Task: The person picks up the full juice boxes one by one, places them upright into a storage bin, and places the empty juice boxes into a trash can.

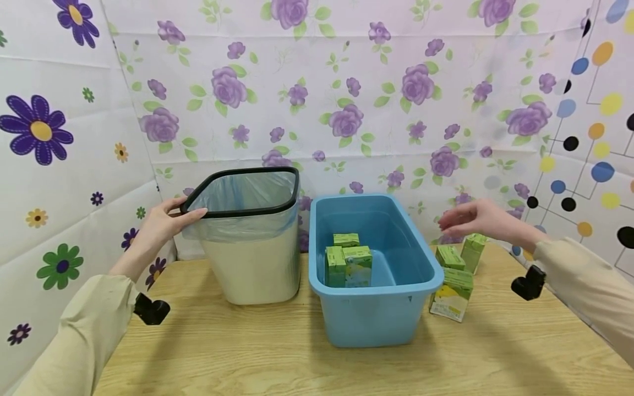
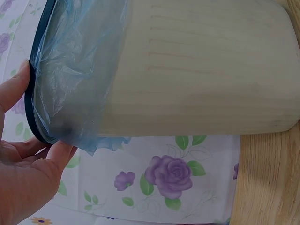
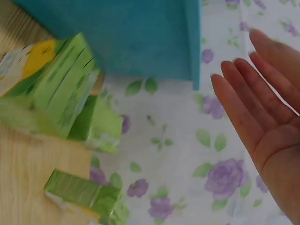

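A cream trash bin with a black rim and a translucent bluish liner stands on the left. My left hand grips the rim's left corner, thumb and fingers around it; the left wrist view shows the liner's edge hanging beside the fingers. Right of the bin is a blue plastic tub with several small green cartons inside. Over the tub's right side, my right hand hovers with relaxed fingers and holds nothing. Below it stand three more green cartons, one with a yellow and white face.
Everything stands on a light wood table. A floral cloth hangs close behind the bin and tub, with patterned cloths at both sides. Black wrist mounts sit at both sleeves.
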`<state>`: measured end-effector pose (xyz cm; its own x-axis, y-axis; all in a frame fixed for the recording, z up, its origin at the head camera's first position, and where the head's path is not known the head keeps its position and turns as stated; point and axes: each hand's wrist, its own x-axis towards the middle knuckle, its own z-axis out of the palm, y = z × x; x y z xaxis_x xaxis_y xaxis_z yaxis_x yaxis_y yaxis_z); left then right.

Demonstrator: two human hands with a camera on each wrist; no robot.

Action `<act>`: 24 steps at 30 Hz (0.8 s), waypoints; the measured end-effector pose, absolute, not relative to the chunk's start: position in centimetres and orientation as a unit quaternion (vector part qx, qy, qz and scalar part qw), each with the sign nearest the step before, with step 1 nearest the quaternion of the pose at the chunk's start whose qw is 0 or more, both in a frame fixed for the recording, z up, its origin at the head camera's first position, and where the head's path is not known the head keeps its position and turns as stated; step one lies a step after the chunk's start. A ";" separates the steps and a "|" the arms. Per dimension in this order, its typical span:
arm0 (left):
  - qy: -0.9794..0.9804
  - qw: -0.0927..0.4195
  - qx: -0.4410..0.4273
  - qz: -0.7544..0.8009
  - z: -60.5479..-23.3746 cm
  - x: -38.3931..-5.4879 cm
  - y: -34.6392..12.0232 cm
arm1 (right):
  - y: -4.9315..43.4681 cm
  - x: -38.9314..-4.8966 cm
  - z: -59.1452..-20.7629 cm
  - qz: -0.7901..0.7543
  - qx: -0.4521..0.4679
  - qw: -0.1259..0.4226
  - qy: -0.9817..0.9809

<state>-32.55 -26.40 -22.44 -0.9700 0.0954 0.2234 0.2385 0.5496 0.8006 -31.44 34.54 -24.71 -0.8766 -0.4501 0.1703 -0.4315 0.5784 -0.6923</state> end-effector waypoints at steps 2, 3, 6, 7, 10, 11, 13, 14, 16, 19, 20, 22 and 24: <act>-0.876 0.074 -0.096 -0.467 -22.4 -32.6 -26.4 | 35.2 -31.2 -25.3 -0.371 -0.264 0.024 0.890; -0.875 0.072 -0.096 -0.468 -22.5 -32.6 -26.4 | 35.5 -31.1 -25.5 -0.366 -0.271 0.030 0.890; -0.875 0.069 -0.095 -0.469 -22.5 -32.6 -26.5 | 36.5 -31.1 -26.4 -0.347 -0.302 0.045 0.887; -0.876 0.068 -0.095 -0.469 -22.5 -32.7 -26.5 | 36.8 -31.1 -26.6 -0.340 -0.307 0.053 0.888; -0.876 0.069 -0.095 -0.468 -22.5 -32.7 -26.4 | 37.7 -31.0 -27.5 -0.325 -0.311 0.084 0.889; -0.876 0.069 -0.095 -0.469 -22.5 -32.7 -26.4 | 37.9 -30.9 -27.8 -0.320 -0.308 0.094 0.891; -0.876 0.069 -0.094 -0.469 -22.4 -32.6 -26.4 | 38.1 -30.6 -28.3 -0.312 -0.300 0.108 0.895; -0.875 0.069 -0.094 -0.469 -22.5 -32.5 -26.4 | 38.2 -30.5 -28.5 -0.308 -0.300 0.109 0.896; -0.874 0.068 -0.095 -0.472 -22.5 -32.4 -26.4 | 38.5 -30.2 -29.0 -0.303 -0.297 0.113 0.898; -0.872 0.068 -0.094 -0.476 -22.5 -32.3 -26.4 | 39.0 -29.9 -29.7 -0.304 -0.296 0.111 0.898; -0.871 0.068 -0.095 -0.478 -22.5 -32.4 -26.4 | 39.2 -29.9 -30.0 -0.305 -0.297 0.108 0.899; -0.870 0.070 -0.095 -0.478 -22.5 -32.4 -26.4 | 39.5 -29.9 -30.7 -0.310 -0.299 0.099 0.897; -0.870 0.070 -0.096 -0.478 -22.5 -32.4 -26.4 | 39.9 -29.9 -31.4 -0.312 -0.302 0.082 0.897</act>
